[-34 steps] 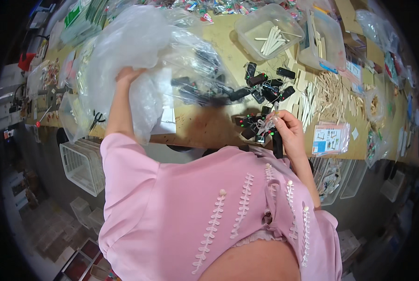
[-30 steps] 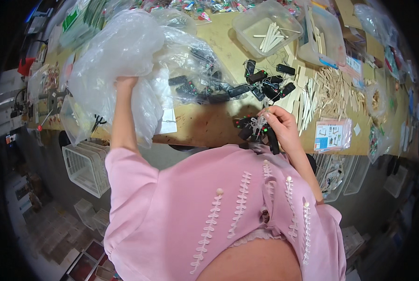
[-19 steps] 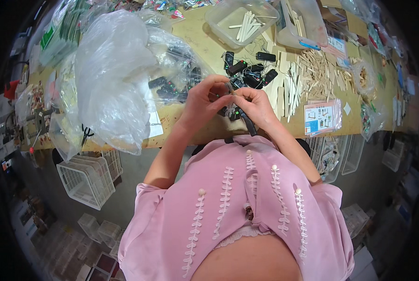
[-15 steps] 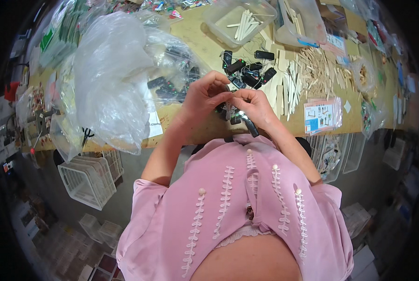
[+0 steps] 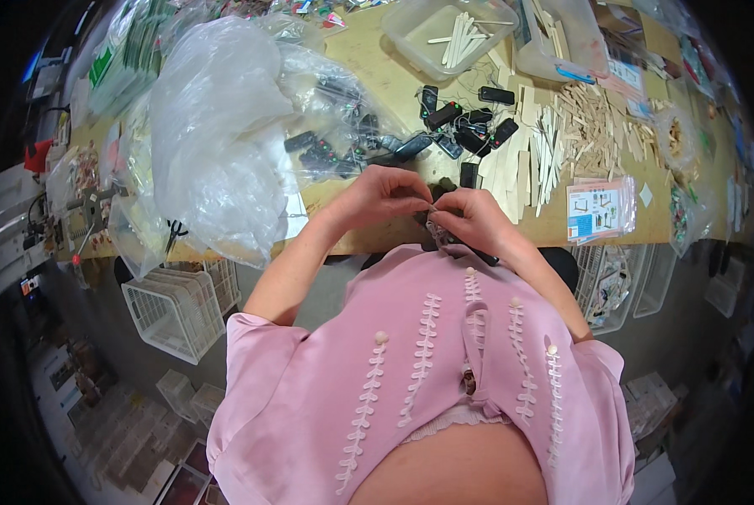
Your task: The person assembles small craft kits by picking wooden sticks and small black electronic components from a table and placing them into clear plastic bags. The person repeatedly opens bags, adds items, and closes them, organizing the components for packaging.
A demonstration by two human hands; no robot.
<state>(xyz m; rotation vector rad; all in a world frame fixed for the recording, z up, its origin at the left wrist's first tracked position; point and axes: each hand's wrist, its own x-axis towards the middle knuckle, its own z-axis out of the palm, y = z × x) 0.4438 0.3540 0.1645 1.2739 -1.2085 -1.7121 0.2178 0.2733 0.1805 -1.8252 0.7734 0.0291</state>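
Left hand (image 5: 383, 195) withdrawn from clear bag (image 5: 217, 135) at 10 o'clock; both hands now pinched shut on small black part (image 5: 441, 229) with right hand (image 5: 474, 220); assembly judged underway.

Both hands are meeting at the near edge of the workbench (image 5: 377, 76), left hand (image 5: 385, 195) touching right hand (image 5: 471, 220). A big plastic bag (image 5: 217, 143) is sitting at 10 o'clock from them, small battery boxes (image 5: 465, 126) lying at 12, wooden sticks (image 5: 587, 126) spreading at 2, and a tub (image 5: 444, 34) sitting behind those boxes.
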